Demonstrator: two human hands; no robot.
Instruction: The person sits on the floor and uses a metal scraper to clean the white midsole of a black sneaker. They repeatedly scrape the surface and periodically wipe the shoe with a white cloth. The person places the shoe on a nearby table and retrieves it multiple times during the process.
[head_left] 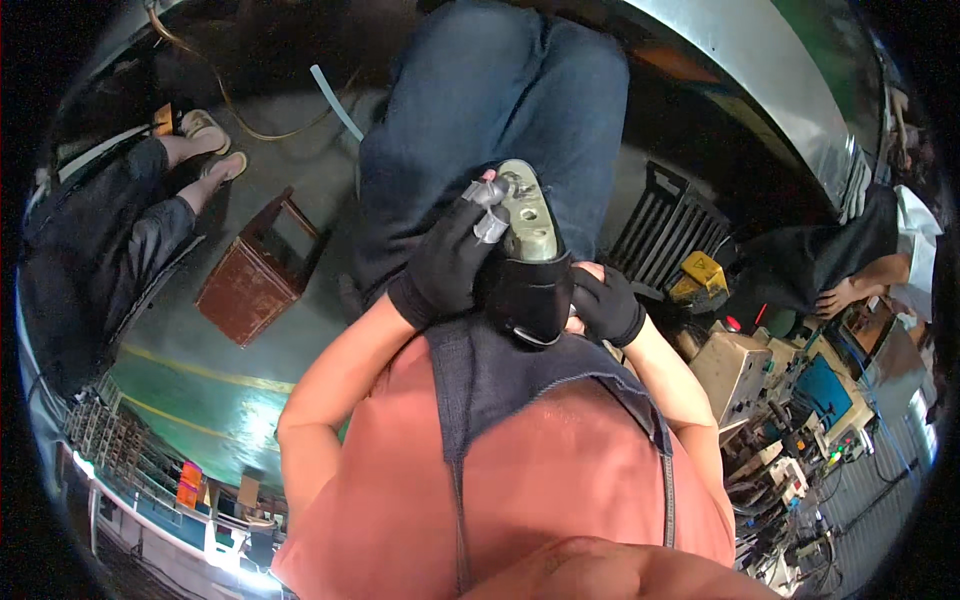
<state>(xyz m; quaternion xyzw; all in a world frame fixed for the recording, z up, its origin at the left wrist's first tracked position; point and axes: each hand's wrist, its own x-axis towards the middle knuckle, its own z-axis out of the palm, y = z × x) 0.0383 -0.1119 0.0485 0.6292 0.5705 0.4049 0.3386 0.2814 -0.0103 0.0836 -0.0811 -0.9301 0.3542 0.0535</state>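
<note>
A pale, worn shoe last (532, 215) with a round hole in it lies on my lap, its bare end pointing away from me. A black shoe upper (527, 298) is wrapped round its near end. My left hand (455, 255), in a black glove with silver tape on the fingers, closes on the left side of the last. My right hand (605, 305), also in a black glove with bare fingertips, grips the right side of the upper near its lower edge. Some fingertips are hidden behind the upper.
A brown stool (255, 270) stands on the floor at left. A black slatted crate (665, 230) and a yellow block (700, 278) are at right, beside a machine (735, 375). A metal surface (770, 90) curves along the top right. Other people sit at both sides.
</note>
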